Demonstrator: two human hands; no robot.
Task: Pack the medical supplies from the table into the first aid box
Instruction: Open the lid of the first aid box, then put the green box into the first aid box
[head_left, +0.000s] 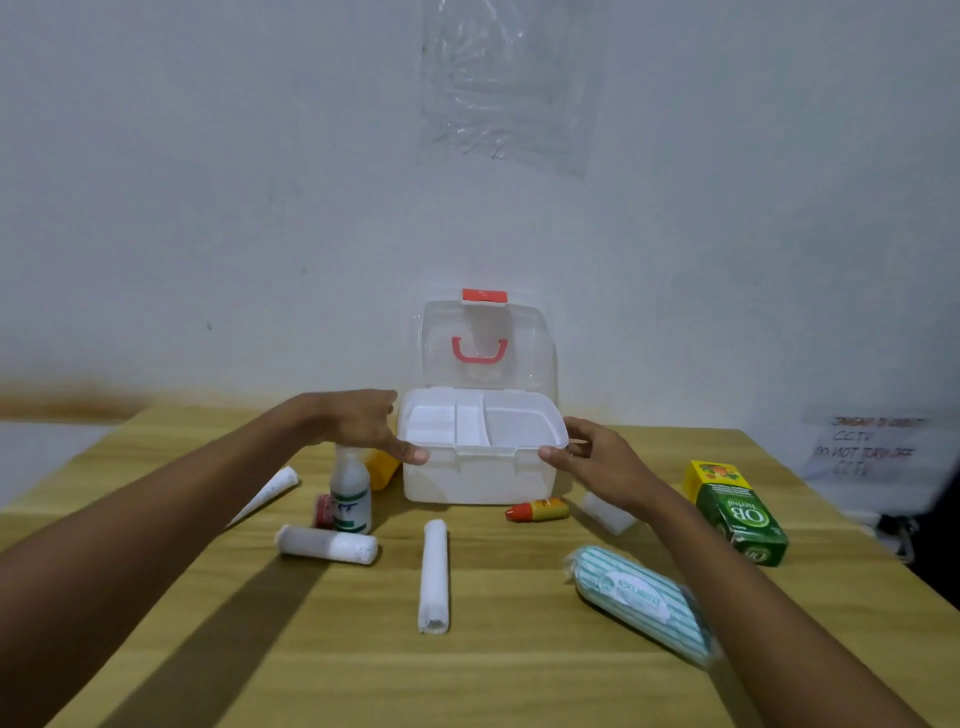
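The white plastic first aid box (467, 480) stands at the back of the light wooden worktop (519, 675), close to the wall. Its clear lid with the red handle (488, 343) is tipped up, and a white divided tray (483, 423) sits in its mouth.

The left hand (358, 423) grips the box's left upper corner, thumb on the front rim and fingers curled round the side. The right hand (597, 457) grips the right corner likewise, thumb pressed to the rim.

On the worktop lie:
- a long white gauze roll (434, 574) in front of the box
- a shorter white bandage roll (327, 543)
- an upright clear spray bottle (352, 488)
- a small red-capped yellow bottle (537, 509)
- a green-striped wrapped pack (641, 603)
- a green and yellow carton (737, 512)
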